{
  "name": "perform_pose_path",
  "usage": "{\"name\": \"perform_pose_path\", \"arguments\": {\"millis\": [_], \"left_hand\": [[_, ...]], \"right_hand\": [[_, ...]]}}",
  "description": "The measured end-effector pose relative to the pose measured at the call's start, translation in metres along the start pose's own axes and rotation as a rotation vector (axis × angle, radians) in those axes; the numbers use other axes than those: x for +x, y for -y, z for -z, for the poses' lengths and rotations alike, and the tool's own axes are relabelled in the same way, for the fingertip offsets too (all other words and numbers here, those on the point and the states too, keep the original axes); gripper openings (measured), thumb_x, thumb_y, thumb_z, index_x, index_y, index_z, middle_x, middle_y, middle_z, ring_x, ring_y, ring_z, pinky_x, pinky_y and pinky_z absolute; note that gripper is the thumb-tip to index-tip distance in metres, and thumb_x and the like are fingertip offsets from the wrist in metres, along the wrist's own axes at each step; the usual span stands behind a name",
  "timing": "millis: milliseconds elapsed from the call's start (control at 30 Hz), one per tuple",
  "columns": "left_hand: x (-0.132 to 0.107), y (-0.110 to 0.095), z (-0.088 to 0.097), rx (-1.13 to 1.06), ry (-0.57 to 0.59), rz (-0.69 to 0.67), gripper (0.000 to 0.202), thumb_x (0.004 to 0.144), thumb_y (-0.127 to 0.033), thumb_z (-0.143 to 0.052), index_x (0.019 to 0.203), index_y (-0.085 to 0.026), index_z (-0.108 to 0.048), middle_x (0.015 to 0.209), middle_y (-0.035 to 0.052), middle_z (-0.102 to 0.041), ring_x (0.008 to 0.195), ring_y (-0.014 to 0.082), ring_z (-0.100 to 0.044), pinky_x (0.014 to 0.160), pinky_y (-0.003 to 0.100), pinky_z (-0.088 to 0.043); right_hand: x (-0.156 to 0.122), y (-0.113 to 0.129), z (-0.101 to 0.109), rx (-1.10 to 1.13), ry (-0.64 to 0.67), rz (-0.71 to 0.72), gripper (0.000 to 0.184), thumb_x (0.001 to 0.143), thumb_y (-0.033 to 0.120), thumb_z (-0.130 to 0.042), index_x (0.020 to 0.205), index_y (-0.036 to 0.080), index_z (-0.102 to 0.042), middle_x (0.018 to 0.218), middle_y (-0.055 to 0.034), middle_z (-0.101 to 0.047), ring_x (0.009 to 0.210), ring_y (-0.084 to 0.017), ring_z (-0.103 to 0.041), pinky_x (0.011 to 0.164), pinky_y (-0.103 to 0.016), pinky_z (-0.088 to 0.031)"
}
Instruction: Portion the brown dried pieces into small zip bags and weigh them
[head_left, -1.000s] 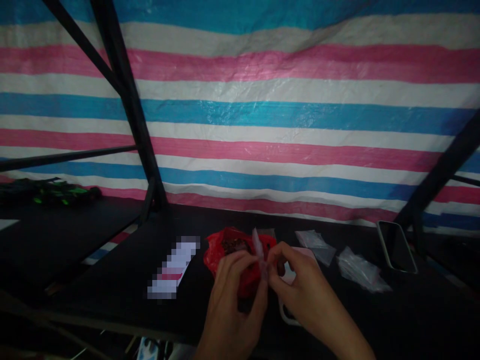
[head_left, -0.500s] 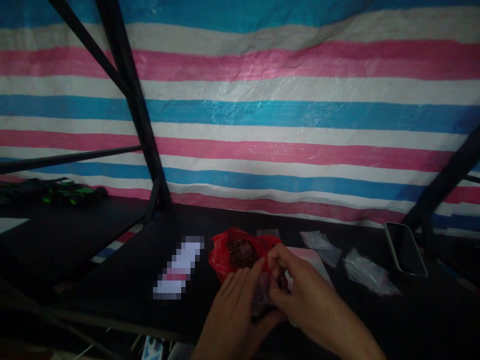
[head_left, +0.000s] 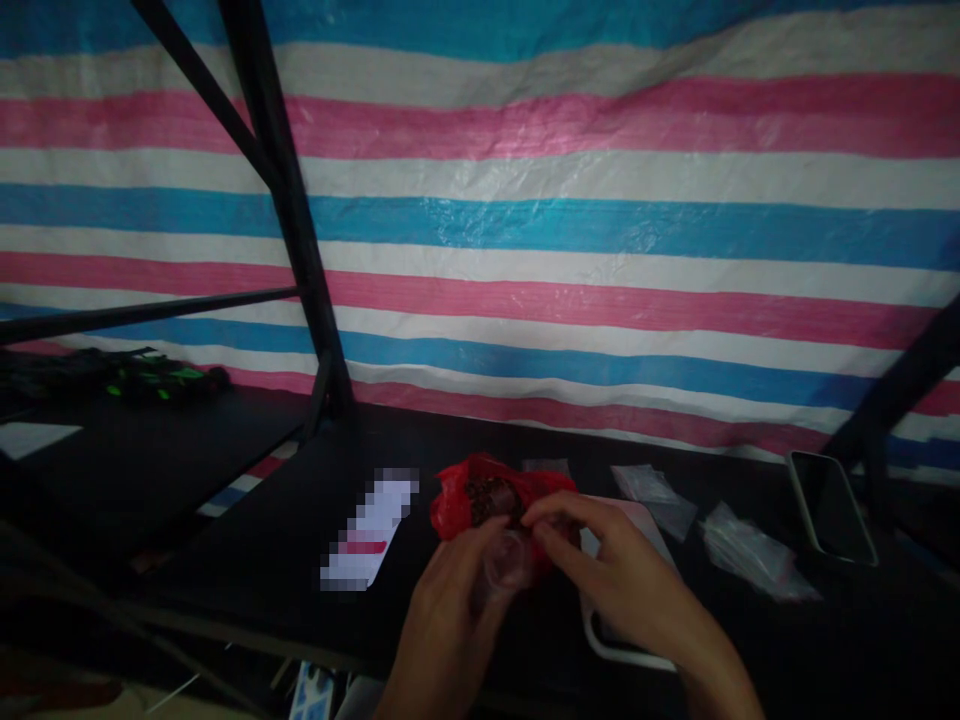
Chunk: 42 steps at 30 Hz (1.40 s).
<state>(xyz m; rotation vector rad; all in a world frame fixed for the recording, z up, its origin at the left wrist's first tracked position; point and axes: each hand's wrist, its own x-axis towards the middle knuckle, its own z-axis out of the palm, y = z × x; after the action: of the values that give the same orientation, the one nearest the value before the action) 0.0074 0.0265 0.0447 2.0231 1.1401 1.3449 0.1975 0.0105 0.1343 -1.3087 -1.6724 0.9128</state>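
An open red plastic bag sits on the black table, with small dark brown pieces inside it. My left hand is closed around a small clear plastic bag just in front of the red bag. The mouth of the clear bag looks rounded and held open. Beside it, my right hand pinches thumb and forefinger together over the near edge of the red bag. Whatever lies between those fingertips is too small and dim to make out. Under the right hand is a flat white-rimmed object, partly hidden.
Clear plastic bags lie in a pile at right, with more flat bags behind. A phone rests farther right. At left lies a pixelated pale item. Black frame posts stand before a striped sheet.
My left hand has drawn back and left, and the clear bag now shows a rounded opening. My right hand has shifted slightly right, uncovering the white-rimmed object's near edge. The view has shifted slightly.
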Motion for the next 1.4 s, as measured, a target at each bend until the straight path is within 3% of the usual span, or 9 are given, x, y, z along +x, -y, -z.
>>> {"name": "perform_pose_path", "arguments": {"millis": [167, 300, 433, 500, 700, 933, 1133, 1300, 1400], "left_hand": [[0.007, 0.01, 0.011, -0.212, -0.154, 0.378, 0.047, 0.097, -0.054, -0.062, 0.132, -0.023, -0.065, 0.133, 0.0116, -0.076, 0.124, 0.0306, -0.072, 0.104, 0.044, -0.058], [0.007, 0.024, 0.012, -0.193, -0.156, 0.428, 0.047, 0.094, -0.056, -0.061, 0.126, -0.023, -0.065, 0.127, 0.0123, -0.074, 0.119, 0.0334, -0.07, 0.109, 0.054, -0.052], [0.007, 0.04, 0.007, -0.095, -0.329, 0.364, 0.043, 0.088, -0.055, -0.064, 0.114, -0.022, -0.069, 0.121, 0.0136, -0.067, 0.121, 0.036, -0.063, 0.113, 0.059, -0.047], [0.01, 0.043, 0.005, -0.139, -0.34, 0.371, 0.043, 0.088, -0.055, -0.065, 0.115, -0.021, -0.068, 0.125, 0.0141, -0.065, 0.124, 0.0351, -0.061, 0.113, 0.057, -0.046], [0.025, 0.038, 0.004, -0.443, -0.111, 0.463, 0.052, 0.093, -0.064, -0.063, 0.116, -0.018, -0.068, 0.113, 0.0101, -0.075, 0.106, 0.0266, -0.07, 0.102, 0.042, -0.054], [0.037, 0.037, 0.001, -0.62, -0.189, 0.608, 0.062, 0.082, -0.075, -0.072, 0.105, -0.017, -0.07, 0.093, 0.0043, -0.076, 0.083, 0.0213, -0.071, 0.078, 0.033, -0.057], [0.036, 0.044, -0.005, -0.547, -0.185, 0.548, 0.055, 0.088, -0.068, -0.068, 0.11, -0.018, -0.07, 0.102, 0.007, -0.075, 0.092, 0.0245, -0.072, 0.091, 0.041, -0.059], [0.027, 0.048, -0.002, -0.027, -0.391, 0.235, 0.034, 0.093, -0.043, -0.067, 0.121, -0.024, -0.071, 0.135, 0.012, -0.059, 0.132, 0.0328, -0.056, 0.115, 0.054, -0.046], [0.022, 0.047, -0.001, 0.211, -0.341, 0.123, 0.034, 0.097, -0.033, -0.061, 0.129, -0.029, -0.07, 0.135, 0.0119, -0.057, 0.13, 0.0341, -0.054, 0.111, 0.058, -0.047]], "right_hand": [[0.043, -0.032, -0.033, -0.378, -0.188, -0.087, 0.016, 0.098, 0.018, -0.062, 0.103, 0.019, -0.077, 0.111, -0.0101, -0.078, 0.107, -0.026, -0.07, 0.096, -0.037, -0.049], [0.058, -0.045, -0.058, -0.638, -0.205, -0.214, 0.013, 0.095, 0.019, -0.068, 0.107, 0.018, -0.075, 0.119, -0.0133, -0.075, 0.117, -0.031, -0.067, 0.098, -0.04, -0.046], [0.066, -0.047, -0.062, -0.69, -0.243, -0.189, 0.01, 0.096, 0.017, -0.064, 0.1, 0.021, -0.072, 0.11, -0.0103, -0.076, 0.109, -0.028, -0.068, 0.094, -0.037, -0.046], [0.071, -0.047, -0.061, -0.732, -0.283, -0.15, 0.012, 0.095, 0.016, -0.064, 0.101, 0.022, -0.072, 0.11, -0.0101, -0.074, 0.109, -0.028, -0.067, 0.094, -0.037, -0.045], [0.082, -0.05, -0.064, -0.76, -0.217, -0.141, 0.024, 0.087, 0.008, -0.066, 0.106, 0.019, -0.076, 0.118, -0.0137, -0.073, 0.12, -0.032, -0.063, 0.103, -0.039, -0.044], [0.083, -0.053, -0.063, -0.462, -0.142, -0.184, 0.021, 0.083, 0.009, -0.067, 0.095, 0.02, -0.079, 0.096, -0.008, -0.081, 0.093, -0.025, -0.075, 0.083, -0.033, -0.05], [0.085, -0.059, -0.059, -0.201, -0.104, -0.218, 0.011, 0.081, 0.014, -0.072, 0.089, 0.02, -0.078, 0.086, -0.0028, -0.083, 0.08, -0.019, -0.077, 0.071, -0.026, -0.052], [0.083, -0.065, -0.046, -0.04, -0.109, -0.245, 0.013, 0.087, 0.019, -0.066, 0.094, 0.019, -0.077, 0.081, -0.0014, -0.079, 0.077, -0.018, -0.075, 0.066, -0.025, -0.051], [0.078, -0.066, -0.034, 0.031, -0.105, -0.248, 0.017, 0.088, 0.025, -0.064, 0.098, 0.018, -0.076, 0.08, -0.0007, -0.077, 0.077, -0.018, -0.073, 0.066, -0.027, -0.051]]}}
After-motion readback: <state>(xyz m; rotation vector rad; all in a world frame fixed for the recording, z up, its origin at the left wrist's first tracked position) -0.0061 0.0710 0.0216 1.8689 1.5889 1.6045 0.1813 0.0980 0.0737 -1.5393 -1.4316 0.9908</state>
